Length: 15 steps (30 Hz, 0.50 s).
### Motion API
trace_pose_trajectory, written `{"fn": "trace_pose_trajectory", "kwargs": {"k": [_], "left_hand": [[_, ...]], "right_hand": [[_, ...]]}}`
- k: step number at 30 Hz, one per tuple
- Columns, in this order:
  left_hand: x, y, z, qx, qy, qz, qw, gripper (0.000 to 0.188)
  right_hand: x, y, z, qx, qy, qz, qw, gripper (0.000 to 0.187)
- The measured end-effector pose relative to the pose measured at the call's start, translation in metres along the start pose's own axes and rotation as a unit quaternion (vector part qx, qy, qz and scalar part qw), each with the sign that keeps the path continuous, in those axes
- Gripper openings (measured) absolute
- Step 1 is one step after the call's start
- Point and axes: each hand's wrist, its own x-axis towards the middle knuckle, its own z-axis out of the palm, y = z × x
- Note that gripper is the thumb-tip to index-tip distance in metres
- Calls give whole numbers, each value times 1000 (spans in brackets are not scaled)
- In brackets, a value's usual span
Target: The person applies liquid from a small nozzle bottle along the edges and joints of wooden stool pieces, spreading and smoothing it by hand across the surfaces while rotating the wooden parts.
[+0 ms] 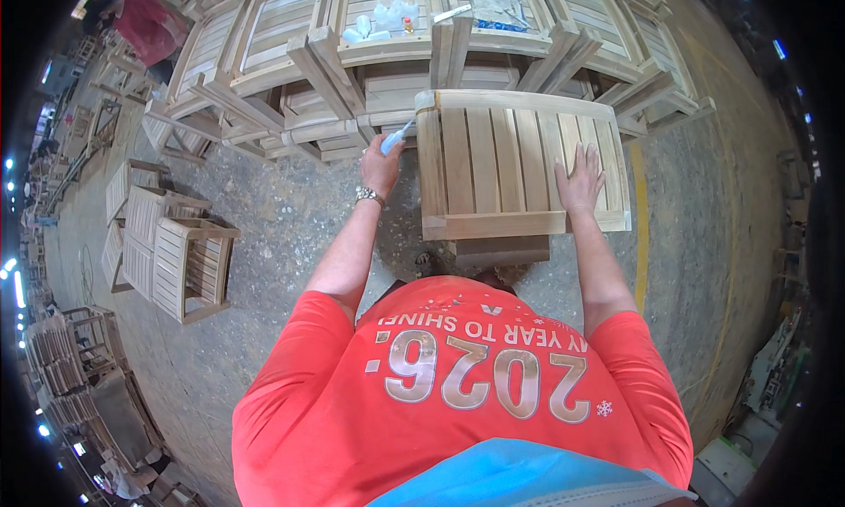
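Note:
In front of me lies a slatted wooden panel (506,159), a pale frame with several slats running away from me. My left hand (380,165) is closed around a small translucent squeeze bottle (394,139) with a thin nozzle. The nozzle points up toward the panel's far left corner; whether it touches the wood I cannot tell. On the right part of the panel my right hand (581,181) rests flat, its fingers spread over the slats. Beneath the panel's near edge, a brown block-like support (500,250) shows in part.
Slatted wooden furniture (378,54) stands stacked across the far side, with white bottles (387,18) and a blue-white packet (499,11) on top. More slatted pieces (167,243) stand on the floor at left. A person in red (145,27) is at the far left. A yellow line (641,234) marks the floor.

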Motion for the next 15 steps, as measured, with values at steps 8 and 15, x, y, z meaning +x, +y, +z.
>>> {"fn": "trace_pose_trajectory", "kwargs": {"k": [8, 15], "left_hand": [[-10, -17, -10, -195, -65, -27, 978, 34], [-93, 11, -94, -83, -234, 8, 969, 36]], "right_hand": [[0, 2, 3, -10, -20, 9, 1000, 78], [4, -1, 3, 6, 2, 1, 1000, 77]]}}
